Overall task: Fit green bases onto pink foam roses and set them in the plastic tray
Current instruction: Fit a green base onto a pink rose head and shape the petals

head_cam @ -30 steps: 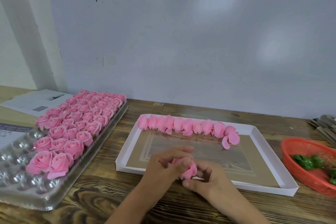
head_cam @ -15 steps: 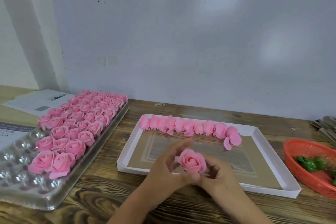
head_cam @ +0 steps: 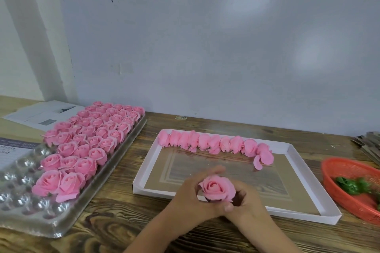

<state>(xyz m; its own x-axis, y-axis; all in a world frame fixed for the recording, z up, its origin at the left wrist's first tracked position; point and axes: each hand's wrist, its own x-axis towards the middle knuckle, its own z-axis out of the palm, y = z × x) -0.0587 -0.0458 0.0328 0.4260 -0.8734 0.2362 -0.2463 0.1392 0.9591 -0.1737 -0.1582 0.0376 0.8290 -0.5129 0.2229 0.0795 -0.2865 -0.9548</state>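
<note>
I see a pink rose (head_cam: 217,190) over a brown wooden table (head_cam: 115,230) with dark swirling grain. Rows of the same pink fill a clear, silvery plastic tray (head_cam: 22,207). The cardboard box (head_cam: 308,170) has white walls and a tan floor, and the green bases (head_cam: 353,186) lie in an orange-red mesh basket (head_cam: 349,168).

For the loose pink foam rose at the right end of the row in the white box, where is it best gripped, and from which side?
Probably by its firm bud body, pinched from above across the sides. The end pink foam rose lies on its side in the white cardboard box, with a loose petal hanging toward the viewer that would likely bend or tear.
</note>
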